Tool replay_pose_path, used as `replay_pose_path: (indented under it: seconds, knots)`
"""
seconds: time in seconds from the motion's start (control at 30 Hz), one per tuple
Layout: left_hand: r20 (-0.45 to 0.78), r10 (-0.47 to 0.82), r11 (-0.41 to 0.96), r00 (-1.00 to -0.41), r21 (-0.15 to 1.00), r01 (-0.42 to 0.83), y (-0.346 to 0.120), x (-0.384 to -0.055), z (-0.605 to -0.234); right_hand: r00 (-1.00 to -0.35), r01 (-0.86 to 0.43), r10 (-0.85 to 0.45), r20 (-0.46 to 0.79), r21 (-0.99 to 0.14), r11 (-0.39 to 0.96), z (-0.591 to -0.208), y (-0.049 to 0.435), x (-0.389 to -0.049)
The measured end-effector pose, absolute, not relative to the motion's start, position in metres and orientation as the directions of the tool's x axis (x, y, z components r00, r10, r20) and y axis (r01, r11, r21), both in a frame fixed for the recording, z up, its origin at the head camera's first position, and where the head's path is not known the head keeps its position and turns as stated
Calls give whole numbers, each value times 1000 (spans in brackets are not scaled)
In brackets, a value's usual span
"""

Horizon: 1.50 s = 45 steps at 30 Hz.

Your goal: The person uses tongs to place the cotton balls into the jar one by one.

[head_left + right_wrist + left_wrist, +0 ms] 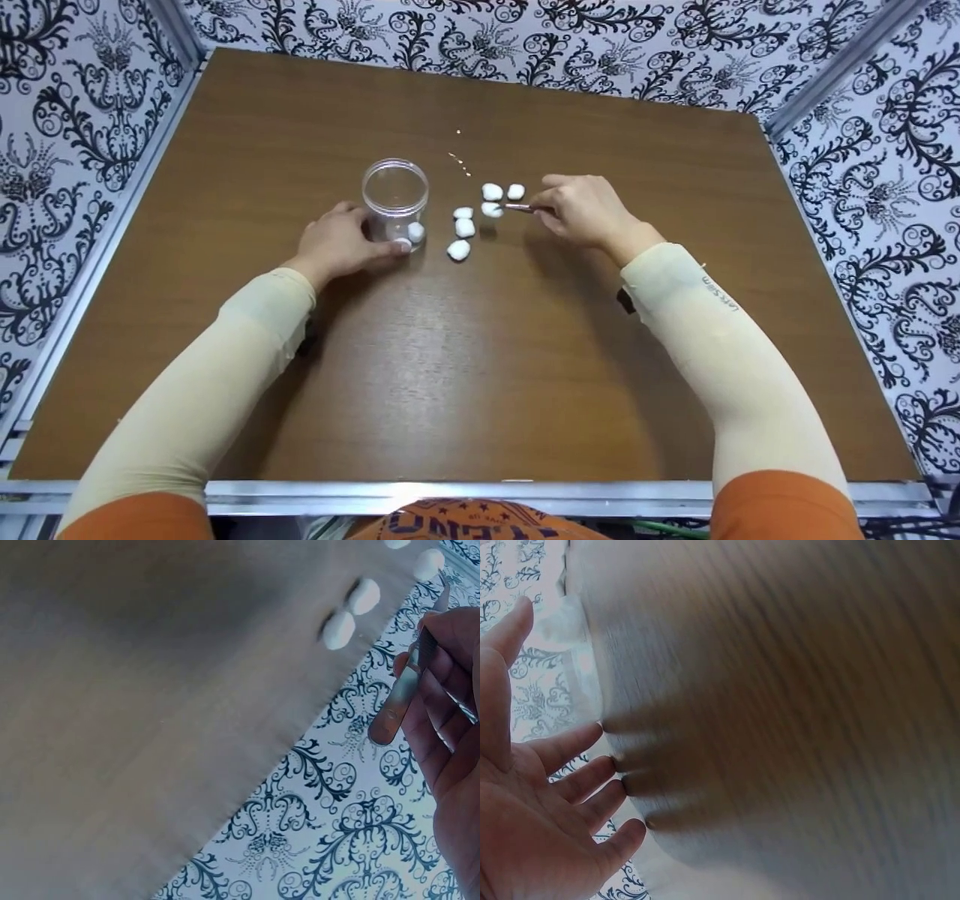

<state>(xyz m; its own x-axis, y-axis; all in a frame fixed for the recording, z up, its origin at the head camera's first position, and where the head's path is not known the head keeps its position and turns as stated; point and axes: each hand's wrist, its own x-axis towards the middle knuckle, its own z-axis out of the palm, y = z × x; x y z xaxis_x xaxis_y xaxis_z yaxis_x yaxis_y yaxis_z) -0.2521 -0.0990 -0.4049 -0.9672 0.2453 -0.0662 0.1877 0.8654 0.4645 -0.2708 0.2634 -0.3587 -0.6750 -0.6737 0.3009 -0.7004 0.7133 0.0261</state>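
Observation:
A clear round jar (pixel 394 210) stands upright on the table with white cotton balls (pixel 415 232) at its bottom. My left hand (pixel 341 241) holds the jar low down, its thumb across the front and its other fingers at the far left side. Metal tweezers (pixel 397 705) are pinched in my right hand (pixel 589 210). At their tips is a white cotton ball (pixel 491 210), raised over the table with a shadow below it. Loose cotton balls (pixel 459 250) lie between the jar and the right hand. The left wrist view shows the left hand (pixel 547 817) with spread fingers.
Small white crumbs (pixel 459 159) are scattered on the brown wooden table (pixel 480 360) beyond the cotton balls. Patterned black-and-white panels (pixel 487 37) wall in the back and both sides. A metal rail (pixel 450 491) runs along the front edge.

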Motion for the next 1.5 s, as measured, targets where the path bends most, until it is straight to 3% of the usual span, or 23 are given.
replay_pose_path:
  seconds: [0.4,0.73,1.1,1.5]
  knots:
    - [-70,243,869,-968,458,185,-99,-251,-406,-644,-718,-676,358,23,696,-325,243,-275]
    - [-64,247,862,-967,470,190,-99,-250,-404,-603,-750,-695,392,19,661,-290,198,-275]
    - [-69,247,865,-967,465,187,-100,-250,-403,-570,-782,-745,348,50,621,-294,158,-279]
    - [-67,242,865,-968,466,185,-99,-252,-405,-546,-803,-779,307,74,592,-301,157,-281]
